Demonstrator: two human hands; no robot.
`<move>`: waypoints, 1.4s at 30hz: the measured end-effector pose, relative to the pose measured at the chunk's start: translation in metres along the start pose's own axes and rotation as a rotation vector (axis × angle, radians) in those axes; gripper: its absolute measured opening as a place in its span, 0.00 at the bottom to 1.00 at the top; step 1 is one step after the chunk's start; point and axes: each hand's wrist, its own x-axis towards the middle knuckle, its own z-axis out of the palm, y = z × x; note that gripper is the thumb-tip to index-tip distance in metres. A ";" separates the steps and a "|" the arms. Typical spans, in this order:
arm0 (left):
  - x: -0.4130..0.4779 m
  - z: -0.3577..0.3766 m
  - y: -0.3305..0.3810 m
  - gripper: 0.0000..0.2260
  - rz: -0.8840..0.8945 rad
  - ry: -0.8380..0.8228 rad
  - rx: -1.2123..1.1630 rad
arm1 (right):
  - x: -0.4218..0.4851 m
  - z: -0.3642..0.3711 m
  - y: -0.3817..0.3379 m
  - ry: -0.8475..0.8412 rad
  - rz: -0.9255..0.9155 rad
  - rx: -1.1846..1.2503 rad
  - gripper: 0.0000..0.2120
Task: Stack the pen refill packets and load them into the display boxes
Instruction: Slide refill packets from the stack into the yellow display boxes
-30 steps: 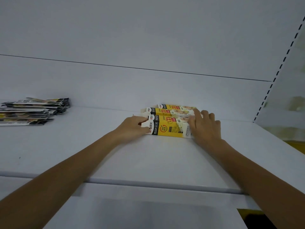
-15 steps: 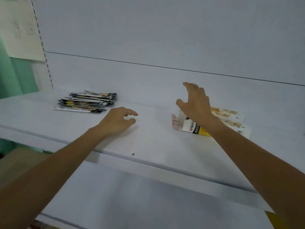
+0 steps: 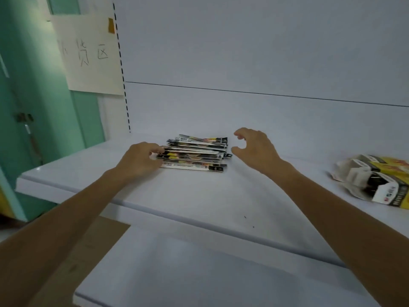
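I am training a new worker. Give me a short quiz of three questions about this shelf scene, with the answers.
1. True or false: the right hand holds a packet from the stack of packets.
2. Where are the display boxes? A) on the shelf, right of the stack; B) on top of the stack; C) left of the stack.
3. Fill in: the ___ hand touches one end of the stack.

Key: 1 false, it is open and holds nothing. 2 A. 3 left: the left hand touches the stack's left end.
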 end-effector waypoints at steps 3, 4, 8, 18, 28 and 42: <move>0.016 -0.007 -0.027 0.20 -0.055 -0.052 -0.025 | 0.006 0.029 -0.012 -0.084 0.015 0.037 0.20; 0.021 -0.007 -0.032 0.22 -0.078 -0.087 -0.043 | 0.007 0.035 -0.017 -0.104 0.014 0.063 0.20; 0.038 0.000 -0.039 0.25 -0.057 -0.179 -0.045 | 0.011 0.054 -0.032 -0.151 0.007 0.130 0.19; 0.052 0.015 -0.037 0.12 0.124 -0.079 -0.237 | 0.011 0.065 -0.017 -0.006 -0.001 0.007 0.12; 0.054 0.021 -0.044 0.16 0.141 -0.034 -0.282 | 0.007 0.060 -0.010 -0.089 -0.006 0.251 0.13; 0.049 0.019 -0.043 0.05 0.207 0.050 -0.184 | 0.008 0.061 -0.014 -0.057 -0.067 0.251 0.08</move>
